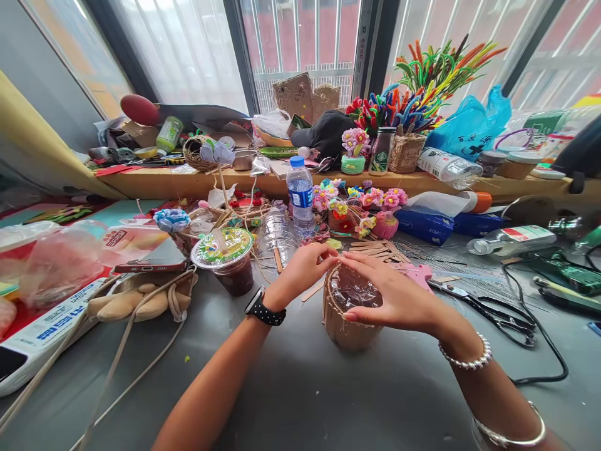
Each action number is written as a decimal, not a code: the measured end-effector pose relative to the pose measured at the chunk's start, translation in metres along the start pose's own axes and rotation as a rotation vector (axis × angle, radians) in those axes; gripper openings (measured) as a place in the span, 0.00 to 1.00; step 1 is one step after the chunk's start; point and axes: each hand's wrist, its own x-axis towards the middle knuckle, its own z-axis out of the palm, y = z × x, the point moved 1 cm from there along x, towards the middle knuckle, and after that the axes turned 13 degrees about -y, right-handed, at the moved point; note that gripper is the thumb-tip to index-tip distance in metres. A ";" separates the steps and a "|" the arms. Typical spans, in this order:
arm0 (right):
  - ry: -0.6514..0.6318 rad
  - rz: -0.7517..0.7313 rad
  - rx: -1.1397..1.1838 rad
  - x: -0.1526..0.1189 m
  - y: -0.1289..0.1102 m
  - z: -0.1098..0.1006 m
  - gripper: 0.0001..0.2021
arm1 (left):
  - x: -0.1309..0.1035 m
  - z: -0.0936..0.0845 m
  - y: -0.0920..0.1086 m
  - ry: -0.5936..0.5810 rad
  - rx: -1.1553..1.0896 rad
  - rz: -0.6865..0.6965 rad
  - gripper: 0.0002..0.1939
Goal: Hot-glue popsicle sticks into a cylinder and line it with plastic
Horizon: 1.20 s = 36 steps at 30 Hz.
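A round brown pot stands upright on the grey table, its wall wrapped in cardboard-like strips. A twine-like edging runs along its rim, and shiny clear material shows inside. My left hand, wearing a black watch, is at the far left of the rim. Its fingers are curled in a pinch, and what they hold is hidden. Across the pot's top stretches my right hand, with its thumb at the near rim and its fingers at the far rim, gripping the pot. The fingertips of both hands meet at the far edge.
A lidded drink cup stands left of the pot; a water bottle is behind. Black-handled scissors, a pink tool and a black cable lie right. Fluffy craft flowers and a cluttered ledge line the back.
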 end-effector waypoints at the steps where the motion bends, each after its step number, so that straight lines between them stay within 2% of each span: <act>1: -0.004 0.008 0.000 0.000 0.000 0.000 0.43 | 0.001 0.001 0.000 0.004 -0.002 0.006 0.09; 11: 0.012 -0.001 -0.013 -0.001 -0.002 0.000 0.39 | 0.006 0.014 -0.011 0.081 0.027 0.000 0.07; 20: 0.013 -0.014 -0.040 0.000 -0.001 0.001 0.39 | 0.010 0.018 -0.015 0.101 0.041 -0.055 0.08; 31: 0.034 -0.048 -0.011 0.000 -0.002 0.000 0.42 | 0.003 0.008 -0.008 0.027 -0.054 -0.078 0.10; 36: 0.053 -0.008 0.064 -0.002 0.003 0.001 0.49 | 0.003 0.003 -0.008 0.000 -0.080 -0.096 0.11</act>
